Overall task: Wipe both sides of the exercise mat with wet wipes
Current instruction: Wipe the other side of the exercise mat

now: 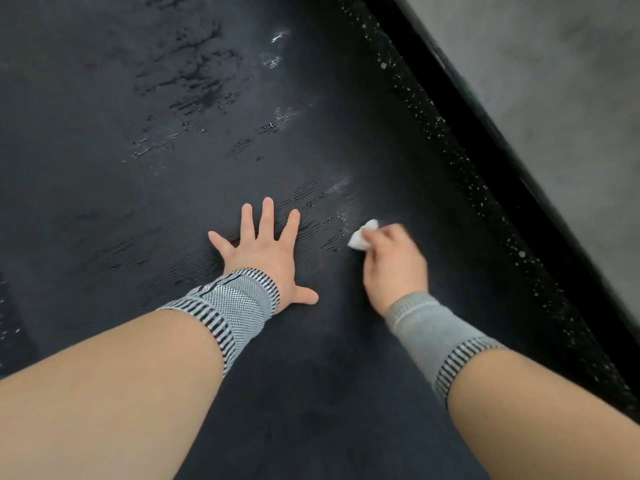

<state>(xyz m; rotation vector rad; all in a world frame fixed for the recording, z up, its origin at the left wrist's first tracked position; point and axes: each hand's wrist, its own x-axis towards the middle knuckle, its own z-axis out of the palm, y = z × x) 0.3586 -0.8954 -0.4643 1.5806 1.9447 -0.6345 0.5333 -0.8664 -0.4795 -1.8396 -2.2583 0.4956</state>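
Head view showed the dark exercise mat (pixel 173 116) lying flat and filling most of the scene, from the near edge to the far left. Left hand (pixel 263 251) lay palm down on the mat with fingers straight and spread, thumb out to the right; judged to be bracing the person's weight and pinning the mat against sliding. Right hand (pixel 394 261) sat just right of it, fingers curled round a bunched white wet wipe (pixel 362 235), which poked out at the far-left side of the fist and met the mat surface. Wipe looked crumpled into a wad, probably to give a firm rubbing face. Wet streaks (pixel 194 84) glistened on the mat farther away and between the two hands, so this face was judged partly wiped; the near strip looked dry. Both wrists wore grey knit wrist sleeves (pixel 239 303). To the right, a speckled black floor strip (pixel 446 133) ran diagonally beside the mat edge, then a grey wall (pixel 554 81). Nothing lay on the mat to obstruct a stroke; only the braced left hand covered unwiped area.
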